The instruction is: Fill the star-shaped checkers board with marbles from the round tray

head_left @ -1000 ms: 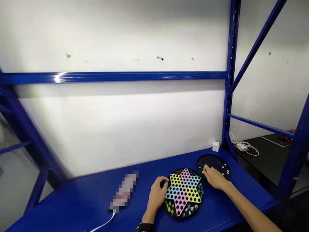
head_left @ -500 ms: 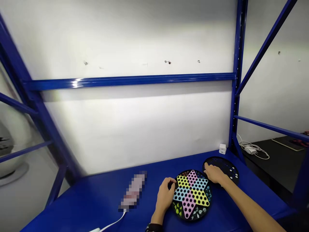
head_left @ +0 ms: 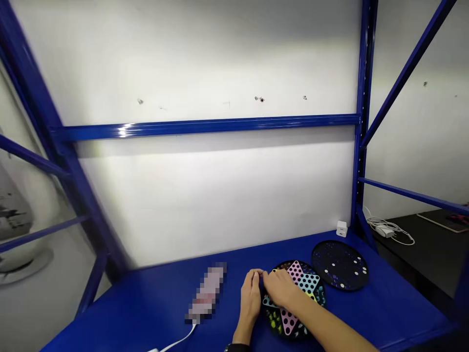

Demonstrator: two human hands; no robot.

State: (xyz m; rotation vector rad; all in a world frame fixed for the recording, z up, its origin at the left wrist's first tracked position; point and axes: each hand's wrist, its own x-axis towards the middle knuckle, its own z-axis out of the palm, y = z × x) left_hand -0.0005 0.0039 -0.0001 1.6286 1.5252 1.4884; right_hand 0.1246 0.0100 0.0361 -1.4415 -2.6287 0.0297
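A round Chinese checkers board [head_left: 287, 327] with a star of pink, yellow and blue points lies on the blue tabletop. Coloured pieces fill the pockets around the star. At its left rim my left hand [head_left: 251, 293] is closed, fingers curled together; anything inside is hidden. My right hand [head_left: 281, 287] reaches across the board, fingers pinched down near its upper left, almost meeting the left fingertips. Whatever the pinch may hold is too small to make out. The right hand and forearm cover part of the star.
Behind the board at right lies a round black lid [head_left: 339, 266] with white and blue spots. A white charger cube [head_left: 342, 229] stands by the rack post. A pixelated phone-like object [head_left: 208, 292] with a white cable lies left. Blue rack bars [head_left: 220, 126] frame the wall.
My right hand has moved left from the black lid to the board's upper left, beside my left hand. The lid is now fully visible. The view has shifted slightly.
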